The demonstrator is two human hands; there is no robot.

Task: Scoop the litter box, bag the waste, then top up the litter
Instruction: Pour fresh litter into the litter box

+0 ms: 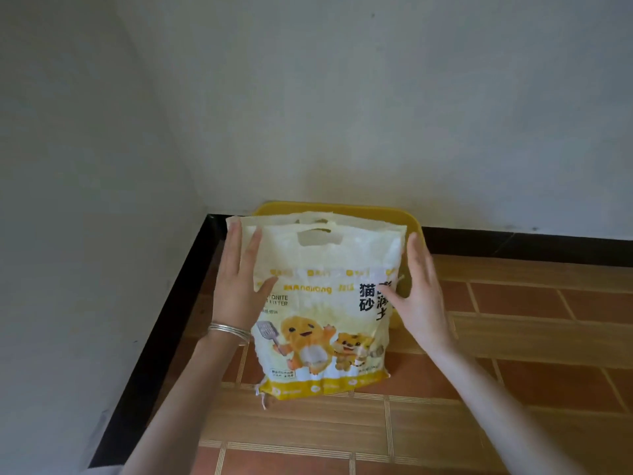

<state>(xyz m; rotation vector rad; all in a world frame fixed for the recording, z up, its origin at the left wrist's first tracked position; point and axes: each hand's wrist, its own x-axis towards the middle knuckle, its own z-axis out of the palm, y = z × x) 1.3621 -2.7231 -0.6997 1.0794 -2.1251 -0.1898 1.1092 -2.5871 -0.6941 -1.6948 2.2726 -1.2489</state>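
Tiled floor [548, 389] holds litter bag [325, 303] (upright) between left hand [239, 286] and right hand [421, 296].

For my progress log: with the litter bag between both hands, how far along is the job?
Done: unclear; the litter bag hides the inside of the yellow litter box, so scooping and bagging cannot be judged. In hand: the left hand and right hand press flat on the upright bag's sides. Left: pouring litter in.

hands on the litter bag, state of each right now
Left hand: open, flat against the litter bag, left side.
Right hand: open, pressing its right side.
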